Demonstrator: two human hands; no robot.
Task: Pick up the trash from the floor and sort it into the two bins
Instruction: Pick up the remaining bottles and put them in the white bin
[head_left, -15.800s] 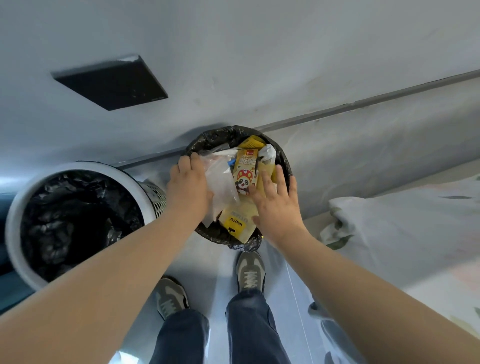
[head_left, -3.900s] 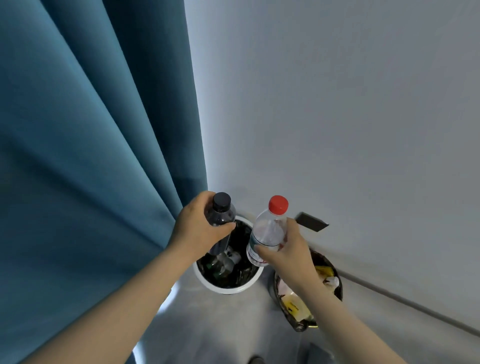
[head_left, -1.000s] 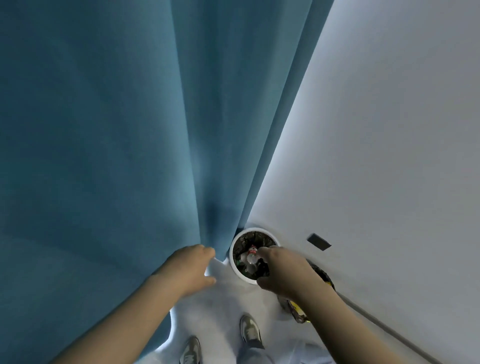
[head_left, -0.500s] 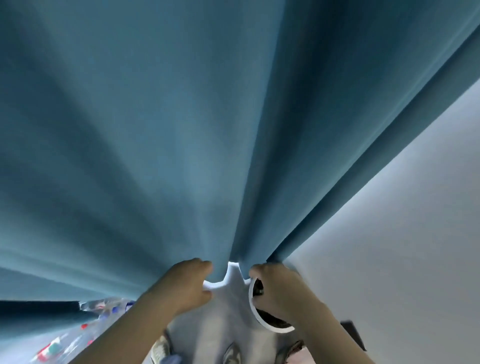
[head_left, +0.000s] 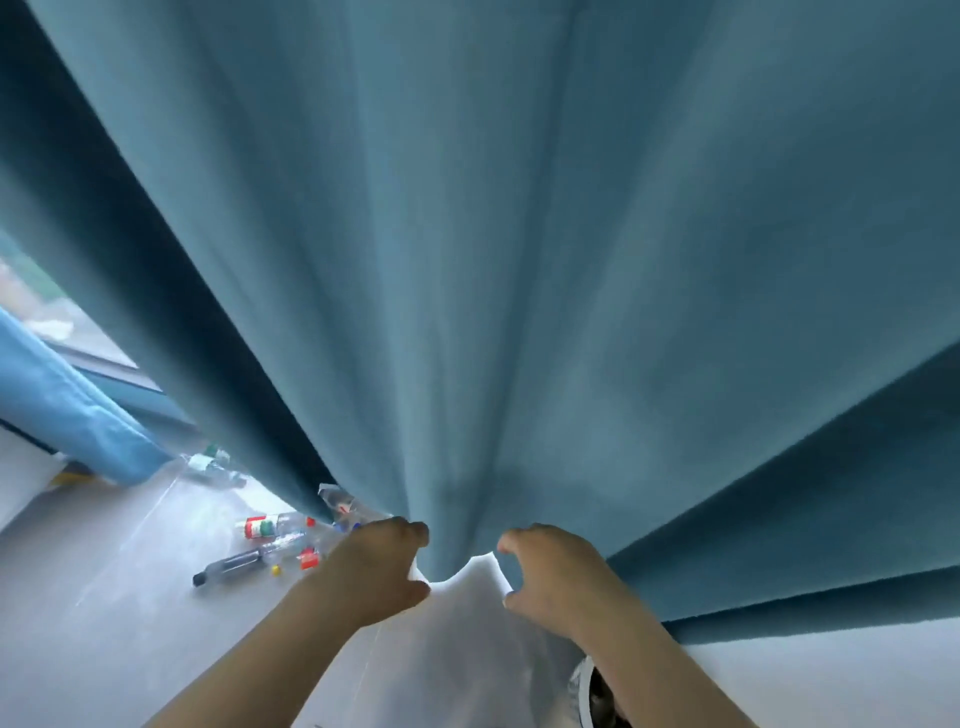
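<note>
From where I'm steering: white bin (head_left: 582, 696) peeks in at the bottom right, under the right arm. Both hands are empty with fingers loosely curled, left hand (head_left: 376, 569) and right hand (head_left: 553, 571), right by the curtain (head_left: 519, 260) hem. The clear bottle (head_left: 272, 526) and dark bottle (head_left: 241, 561) lie on the floor (head_left: 104, 623) mid-left, near the curtain edge. I'd turn left, crouch low, and grab one per hand around the body.

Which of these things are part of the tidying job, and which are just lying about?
For the job: labelled clear bottle, dark bottle and another bottle on the floor; white bin; left hand and right hand, both holding nothing.
Just there: teal curtain, lighter blue curtain, window.
</note>
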